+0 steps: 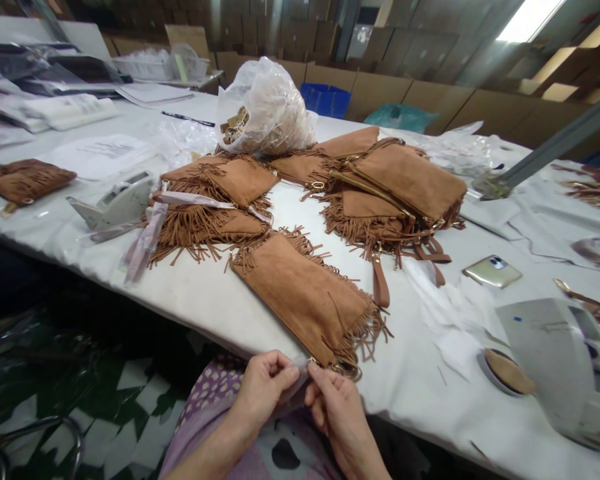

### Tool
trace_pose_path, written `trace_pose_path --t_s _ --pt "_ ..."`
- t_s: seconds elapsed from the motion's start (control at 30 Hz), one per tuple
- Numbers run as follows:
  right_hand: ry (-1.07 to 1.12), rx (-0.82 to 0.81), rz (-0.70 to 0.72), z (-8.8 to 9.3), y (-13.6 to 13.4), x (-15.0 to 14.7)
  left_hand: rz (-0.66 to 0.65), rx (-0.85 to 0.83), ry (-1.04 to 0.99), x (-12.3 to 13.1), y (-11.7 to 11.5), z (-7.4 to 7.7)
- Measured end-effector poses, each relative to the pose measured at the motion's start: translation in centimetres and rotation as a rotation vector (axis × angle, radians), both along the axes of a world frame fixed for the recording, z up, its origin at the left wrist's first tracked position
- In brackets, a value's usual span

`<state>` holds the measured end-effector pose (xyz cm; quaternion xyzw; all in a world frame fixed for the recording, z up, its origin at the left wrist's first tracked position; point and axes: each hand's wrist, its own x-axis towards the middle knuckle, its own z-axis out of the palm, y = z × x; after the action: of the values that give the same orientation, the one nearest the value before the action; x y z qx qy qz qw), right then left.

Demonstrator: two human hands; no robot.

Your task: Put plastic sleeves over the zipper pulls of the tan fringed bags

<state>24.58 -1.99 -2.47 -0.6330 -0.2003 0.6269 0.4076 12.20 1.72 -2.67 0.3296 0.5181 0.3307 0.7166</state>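
A brown suede-like fringed pouch [307, 293] lies at the table's front edge, its zipped edge toward me. At its near corner my right hand [337, 397] pinches the small metal zipper end between thumb and fingers. Just left of it, my left hand [267, 383] is closed, thumb against fingers. A thin translucent strip [300, 387] runs between the hands, apparently gripped by the left one; its far end is hidden. More fringed pouches lie beyond, in a left group [245, 177] and a stacked right group [405, 173].
A grey tape dispenser [123, 200] stands at left, a second one [550, 360] at right. A phone [493, 271] lies near a round brown-topped disc [509, 371]. Behind sits a clear plastic bag [275, 110] of straps. A slanted metal pole [560, 143] crosses the right side.
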Motion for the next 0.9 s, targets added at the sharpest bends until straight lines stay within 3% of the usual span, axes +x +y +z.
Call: trace_pose_path --t_s 0.13,0.43,0.6,0.73,0.9 --pt "-0.003 0.001 0.021 0.0 0.1 -0.1 0.015 -0.051 0.059 -0.3 0.3 0.2" --pt "0.030 -0.009 -0.110 0.0 0.4 -0.8 -0.011 -0.177 -0.093 -0.8 0.0 0.9" --pt "0.070 0.002 -0.123 -0.1 0.6 -0.8 -0.121 -0.133 -0.154 -0.9 -0.6 0.6" --pt "0.073 0.005 -0.111 0.1 0.6 -0.7 -0.021 -0.124 -0.151 -0.3 -0.9 -0.2" --pt "0.052 0.007 -0.101 0.1 0.4 -0.7 0.070 0.111 0.119 0.2 -1.6 -0.5"
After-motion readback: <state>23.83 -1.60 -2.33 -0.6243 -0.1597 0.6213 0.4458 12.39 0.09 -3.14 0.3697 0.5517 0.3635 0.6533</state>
